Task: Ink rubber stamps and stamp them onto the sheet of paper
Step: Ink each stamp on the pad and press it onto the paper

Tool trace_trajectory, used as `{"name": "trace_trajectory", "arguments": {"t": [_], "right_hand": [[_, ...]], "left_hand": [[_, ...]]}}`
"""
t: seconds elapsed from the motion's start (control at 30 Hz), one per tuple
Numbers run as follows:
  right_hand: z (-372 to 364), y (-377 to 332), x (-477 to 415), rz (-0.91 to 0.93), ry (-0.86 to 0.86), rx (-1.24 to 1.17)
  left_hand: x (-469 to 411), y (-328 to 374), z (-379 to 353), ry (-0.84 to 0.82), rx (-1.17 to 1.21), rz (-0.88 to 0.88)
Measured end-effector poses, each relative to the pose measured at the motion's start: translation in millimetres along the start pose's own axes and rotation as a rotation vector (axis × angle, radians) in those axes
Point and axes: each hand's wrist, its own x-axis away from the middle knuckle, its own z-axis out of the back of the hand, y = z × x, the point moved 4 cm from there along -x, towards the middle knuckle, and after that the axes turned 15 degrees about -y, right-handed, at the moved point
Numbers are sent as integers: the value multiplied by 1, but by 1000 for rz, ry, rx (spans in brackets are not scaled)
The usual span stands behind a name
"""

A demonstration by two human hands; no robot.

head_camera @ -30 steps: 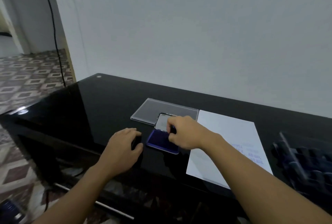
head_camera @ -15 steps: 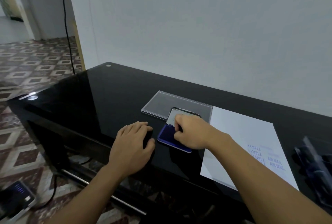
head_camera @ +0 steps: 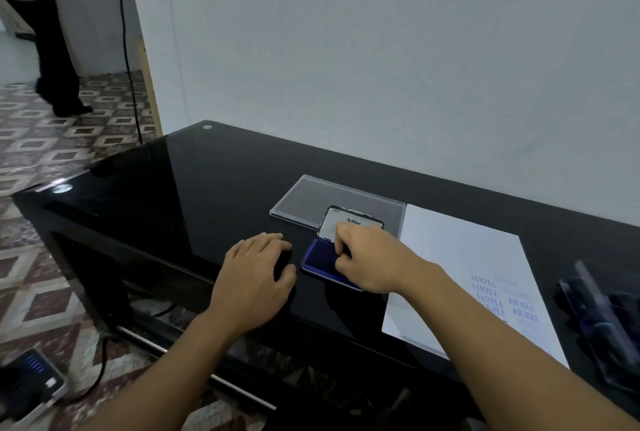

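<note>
An open blue ink pad (head_camera: 320, 257) lies on the black glass table (head_camera: 194, 188), its lid (head_camera: 343, 219) raised behind it. My right hand (head_camera: 370, 259) is closed over a stamp and presses down onto the pad; the stamp itself is almost fully hidden by my fingers. My left hand (head_camera: 256, 275) rests flat on the table just left of the pad, fingers spread. The white sheet of paper (head_camera: 464, 257) lies to the right of the pad, with blue "SAMPLE" and "AIR MAIL" prints near its front right.
A clear plastic lid (head_camera: 311, 198) lies flat behind the pad. A dark tray of stamps (head_camera: 602, 309) sits at the far right edge. A person's legs (head_camera: 55, 50) stand on the tiled floor at far left, and a device (head_camera: 31, 378) lies on the floor.
The view has shifted so the table sits further right. Both hands stay in place: the right one on the ink pad, the left one flat beside it.
</note>
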Motion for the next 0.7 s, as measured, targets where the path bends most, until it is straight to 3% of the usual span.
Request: {"name": "trace_trajectory", "arguments": {"t": [0.37,0.7], "right_hand": [[28,23,53,1,168,-216],[38,84,148,-210,213,-231]], "left_hand": [[-10,49,24,-25,340,-85],[-9,152,3,-108,411,-287]]}}
